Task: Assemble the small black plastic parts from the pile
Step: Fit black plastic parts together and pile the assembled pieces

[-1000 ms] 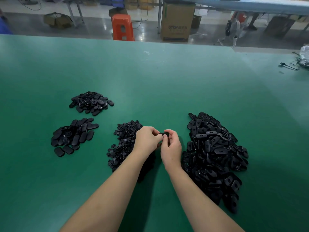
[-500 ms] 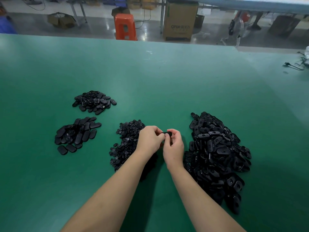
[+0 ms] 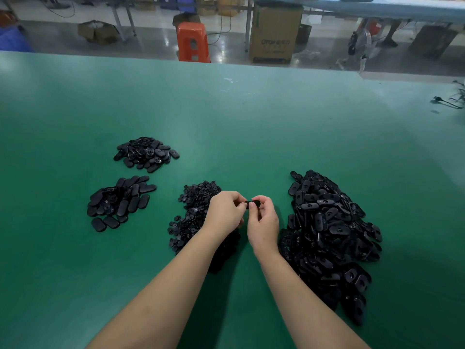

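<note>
Green matting covers the wide work table (image 3: 251, 117), and beyond its far edge a factory floor shows an orange stool (image 3: 193, 42) and a cardboard box (image 3: 274, 34). Above the near middle of the table the two hands meet. The left hand (image 3: 225, 214) has its fingers curled in, the fingertips closed toward the small black part (image 3: 253, 204) that sits between the two hands; the right hand (image 3: 264, 222) pinches that same part from the other side with thumb and forefinger, the other fingers folded under. Whether the left fingers also hold a second, smaller piece is hidden by the knuckles.

Directly beyond and under the left hand lies a pile of small round pieces (image 3: 196, 212); just right of the right hand rises the large heap of oval shells (image 3: 327, 235). Well off to the left of the left hand lie two smaller piles of ovals, a nearer one (image 3: 118, 202) and a farther one (image 3: 146, 154), probably finished work.

The step in hand looks like the joining itself: a round piece being pressed into an oval shell. Next, I judge, the pair needs a firm squeeze until seated, then the left hand carries it out to one of the left piles while the right reaches into the heap beside it for a fresh shell.
</note>
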A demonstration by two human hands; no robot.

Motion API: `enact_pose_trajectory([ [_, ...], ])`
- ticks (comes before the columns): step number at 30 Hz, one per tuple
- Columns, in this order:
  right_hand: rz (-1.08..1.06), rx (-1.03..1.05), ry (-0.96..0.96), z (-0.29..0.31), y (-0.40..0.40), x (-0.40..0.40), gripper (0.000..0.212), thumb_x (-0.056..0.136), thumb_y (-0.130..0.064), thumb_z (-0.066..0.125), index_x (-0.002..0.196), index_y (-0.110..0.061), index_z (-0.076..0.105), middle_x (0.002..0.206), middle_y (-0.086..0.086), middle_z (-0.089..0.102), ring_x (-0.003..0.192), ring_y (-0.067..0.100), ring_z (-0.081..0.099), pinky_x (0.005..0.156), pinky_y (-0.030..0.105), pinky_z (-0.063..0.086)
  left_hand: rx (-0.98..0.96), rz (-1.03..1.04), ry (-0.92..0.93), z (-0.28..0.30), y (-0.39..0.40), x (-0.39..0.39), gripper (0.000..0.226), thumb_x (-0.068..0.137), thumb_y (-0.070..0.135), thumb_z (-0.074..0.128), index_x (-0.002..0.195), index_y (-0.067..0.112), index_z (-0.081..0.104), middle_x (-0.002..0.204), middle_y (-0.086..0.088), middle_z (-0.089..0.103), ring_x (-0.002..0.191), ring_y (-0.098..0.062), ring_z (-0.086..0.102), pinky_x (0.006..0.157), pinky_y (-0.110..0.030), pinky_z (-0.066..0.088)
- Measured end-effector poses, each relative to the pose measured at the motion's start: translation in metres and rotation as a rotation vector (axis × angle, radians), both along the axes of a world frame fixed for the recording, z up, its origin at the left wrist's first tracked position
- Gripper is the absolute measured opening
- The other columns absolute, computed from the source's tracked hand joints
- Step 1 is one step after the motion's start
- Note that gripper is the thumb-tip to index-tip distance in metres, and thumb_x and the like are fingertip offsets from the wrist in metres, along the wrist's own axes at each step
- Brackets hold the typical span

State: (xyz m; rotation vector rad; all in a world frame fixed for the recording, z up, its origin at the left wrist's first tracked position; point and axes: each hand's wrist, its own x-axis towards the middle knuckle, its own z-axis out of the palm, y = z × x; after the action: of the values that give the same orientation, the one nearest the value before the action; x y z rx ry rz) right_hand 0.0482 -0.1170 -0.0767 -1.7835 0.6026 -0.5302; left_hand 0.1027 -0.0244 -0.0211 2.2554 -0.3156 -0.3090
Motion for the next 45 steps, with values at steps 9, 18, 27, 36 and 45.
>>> enact_pose_trajectory([
  [9, -0.007, 0.059, 0.012, 0.004, 0.003, 0.001, 0.020, 0.104, -0.018, 0.045, 0.106, -0.033, 0.058, 0.100, -0.004, 0.067, 0.091, 0.017, 0.063, 0.079, 0.039, 0.050, 0.131, -0.025, -0.236, -0.003, 0.005, 0.004, 0.012, 0.088, 0.026, 0.066, 0.097, 0.023, 0.074, 0.089, 0.003, 0.071, 0.080, -0.019, 0.064, 0.077, -0.033, 0.054],
  [18, 0.051, -0.004, 0.060, 0.003, 0.003, 0.001, 0.010, 0.103, -0.028, 0.047, 0.106, -0.030, 0.056, 0.100, -0.005, 0.066, 0.091, 0.019, 0.065, 0.084, 0.045, 0.056, 0.118, 0.503, -0.218, -0.022, 0.121, 0.042, 0.009, 0.093, 0.022, 0.063, 0.095, 0.016, 0.070, 0.090, -0.001, 0.071, 0.076, -0.013, 0.060, 0.059, -0.021, 0.040],
  [27, 0.053, -0.006, 0.080, 0.003, 0.006, 0.001, 0.009, 0.102, -0.027, 0.050, 0.102, -0.034, 0.056, 0.098, -0.009, 0.066, 0.089, 0.017, 0.066, 0.082, 0.045, 0.057, 0.185, 0.670, -0.345, -0.035, 0.171, 0.038, 0.031, 0.097, 0.013, 0.059, 0.127, 0.009, 0.063, 0.110, -0.013, 0.064, 0.089, -0.028, 0.057, 0.075, -0.038, 0.045],
  [36, 0.056, -0.051, 0.098, 0.003, 0.005, 0.000, 0.011, 0.102, -0.022, 0.049, 0.103, -0.030, 0.058, 0.093, -0.011, 0.065, 0.079, 0.013, 0.063, 0.071, 0.036, 0.055, 0.184, 0.432, -0.400, -0.047, 0.138, 0.029, 0.031, 0.099, 0.003, 0.051, 0.124, 0.007, 0.069, 0.118, -0.009, 0.072, 0.103, -0.030, 0.068, 0.083, -0.041, 0.056],
  [45, 0.104, -0.073, 0.164, 0.010, 0.006, -0.001, 0.010, 0.100, -0.020, 0.054, 0.101, -0.029, 0.058, 0.091, -0.012, 0.064, 0.078, 0.004, 0.060, 0.068, 0.021, 0.046, 0.218, 0.461, -0.368, -0.055, 0.137, 0.031, 0.034, 0.098, 0.005, 0.050, 0.126, 0.008, 0.068, 0.126, -0.008, 0.069, 0.112, -0.029, 0.065, 0.088, -0.043, 0.055],
])
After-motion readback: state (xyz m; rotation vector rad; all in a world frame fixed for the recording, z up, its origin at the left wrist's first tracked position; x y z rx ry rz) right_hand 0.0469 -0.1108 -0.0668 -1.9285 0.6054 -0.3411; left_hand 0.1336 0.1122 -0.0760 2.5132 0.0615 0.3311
